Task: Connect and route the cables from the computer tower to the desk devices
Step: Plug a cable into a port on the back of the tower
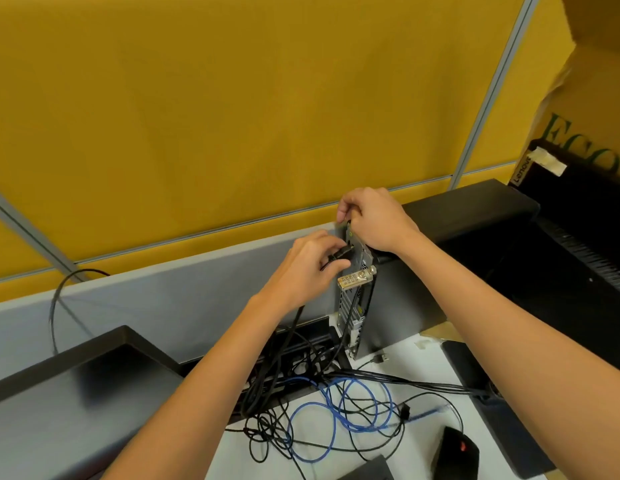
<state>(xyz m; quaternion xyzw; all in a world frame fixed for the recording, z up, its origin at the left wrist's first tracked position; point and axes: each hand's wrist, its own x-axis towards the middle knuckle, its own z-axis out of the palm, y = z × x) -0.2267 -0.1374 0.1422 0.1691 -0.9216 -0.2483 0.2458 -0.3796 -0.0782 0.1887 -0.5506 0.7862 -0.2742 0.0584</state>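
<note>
A black computer tower (405, 289) stands on the white desk with its grey rear panel (352, 317) facing me. My left hand (308, 268) pinches a black cable plug (343, 252) against the upper part of that panel. My right hand (374, 220) grips the top rear corner of the tower. A brass padlock (353, 280) hangs on the panel just below my hands. The black cable (288, 344) drops from my left hand down to the desk.
A tangle of black cables and a blue network cable (336, 417) lies on the desk (423, 375). A loose USB plug (381, 358), a black mouse (455, 452), a monitor's back (76, 375) at left and a cardboard box (585, 98) at right surround it. A yellow partition stands behind.
</note>
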